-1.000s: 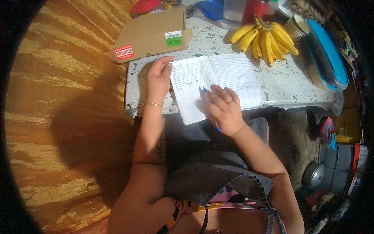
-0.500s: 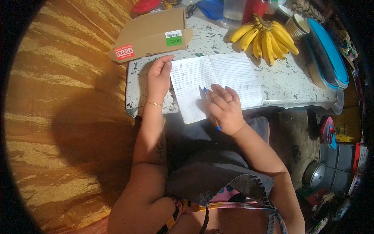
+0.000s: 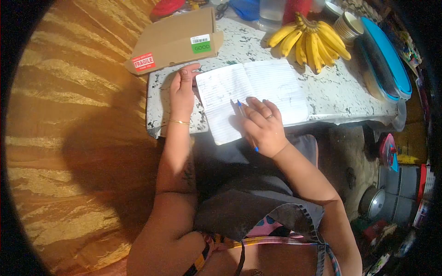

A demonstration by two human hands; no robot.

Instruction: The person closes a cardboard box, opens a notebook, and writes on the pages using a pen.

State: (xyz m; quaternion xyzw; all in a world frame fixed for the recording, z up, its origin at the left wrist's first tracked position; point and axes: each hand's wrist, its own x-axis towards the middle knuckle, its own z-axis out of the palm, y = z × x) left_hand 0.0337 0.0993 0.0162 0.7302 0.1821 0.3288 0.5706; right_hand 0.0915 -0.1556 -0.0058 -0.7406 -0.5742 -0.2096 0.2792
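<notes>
The right fingers (image 3: 256,111) are gripping a slim blue-tipped pen (image 3: 240,109), its tip slanting away over the left page of the white lined paper notebook (image 3: 225,117); the left hand (image 3: 183,94), loosely curled, is lying beside that page's outer edge.

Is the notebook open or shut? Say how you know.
Open: the notebook shows two lined pages side by side, with a fold between them.

Glossy gold crinkled fabric (image 3: 41,138), ripe yellow banana bunch (image 3: 311,46), plain brown cardboard box (image 3: 175,39) with red-white and green-white labels, white worktop (image 3: 340,99) flecked grey-black, blue-lined white notebook (image 3: 225,106)
</notes>
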